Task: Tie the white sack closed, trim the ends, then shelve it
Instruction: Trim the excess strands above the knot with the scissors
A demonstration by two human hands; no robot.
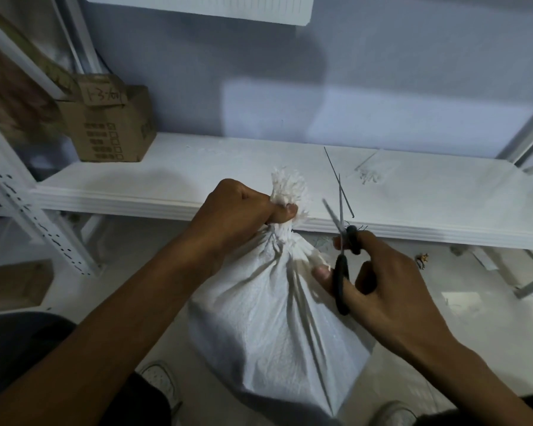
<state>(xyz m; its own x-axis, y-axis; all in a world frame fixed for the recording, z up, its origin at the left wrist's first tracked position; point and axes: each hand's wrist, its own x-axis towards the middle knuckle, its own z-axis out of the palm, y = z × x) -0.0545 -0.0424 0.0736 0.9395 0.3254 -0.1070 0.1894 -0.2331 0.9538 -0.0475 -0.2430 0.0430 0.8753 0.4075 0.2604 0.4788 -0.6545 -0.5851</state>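
Clenching the gathered neck of the white woven sack (pixel 271 321), mid-frame, in the tightly curled left hand (pixel 243 207). Gripping black-handled metal scissors (pixel 342 265), blades parted, in the right hand (pixel 388 287).

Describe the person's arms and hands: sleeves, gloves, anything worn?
Both bare. The left hand and right hand have no gloves or rings visible. The left forearm and right forearm run bare to the frame edge: no sleeve, watch or band in view.
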